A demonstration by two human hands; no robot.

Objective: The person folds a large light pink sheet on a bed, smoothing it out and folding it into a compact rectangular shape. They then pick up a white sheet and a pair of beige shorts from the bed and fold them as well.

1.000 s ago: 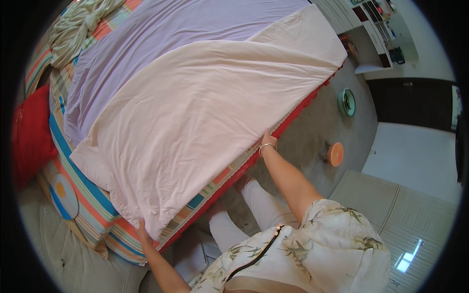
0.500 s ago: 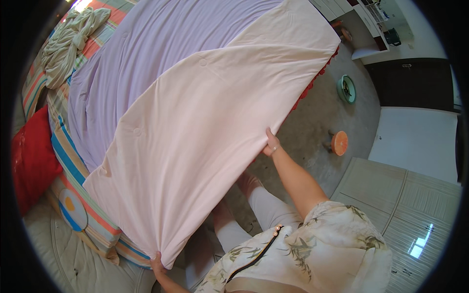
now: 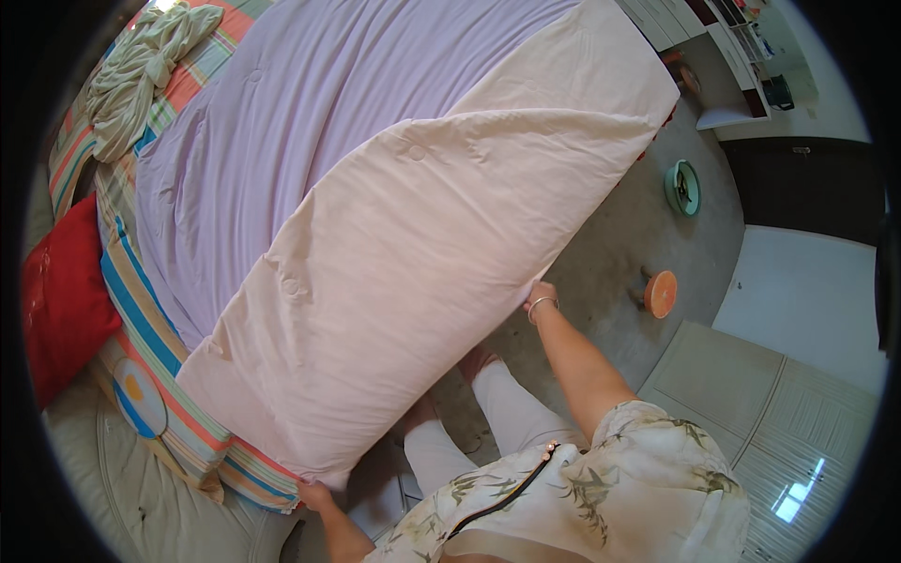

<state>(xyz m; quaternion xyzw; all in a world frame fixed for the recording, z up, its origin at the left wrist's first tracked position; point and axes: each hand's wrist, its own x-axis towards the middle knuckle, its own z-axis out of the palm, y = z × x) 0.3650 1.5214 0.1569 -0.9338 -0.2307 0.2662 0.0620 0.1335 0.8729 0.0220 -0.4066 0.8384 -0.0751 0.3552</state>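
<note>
A large quilt (image 3: 422,244) lies across the bed, its pale pink face folded over its lilac face. Gripping the quilt's near edge by its lower corner is my left hand (image 3: 315,494), closed on the cloth at the bed's side. Farther right along the same edge, my right hand (image 3: 541,298), with a bracelet at the wrist, is closed on the fabric; its fingertips are partly hidden by the quilt. Beneath the quilt, a striped bed sheet (image 3: 141,281) shows at the left. A bit of red trim peeks out past the quilt's right edge.
At the left are a red pillow (image 3: 66,300), a round fan (image 3: 139,398) and a crumpled pale cloth (image 3: 141,84). On the floor to the right stand an orange-topped stool (image 3: 661,295) and a green basin (image 3: 682,188). Cabinets (image 3: 723,394) line the lower right.
Both hands keep hold of the quilt. My right hand has come lower and slightly right, and the near edge has dropped and slackened. Less red trim shows. The whole view has shifted a little.
</note>
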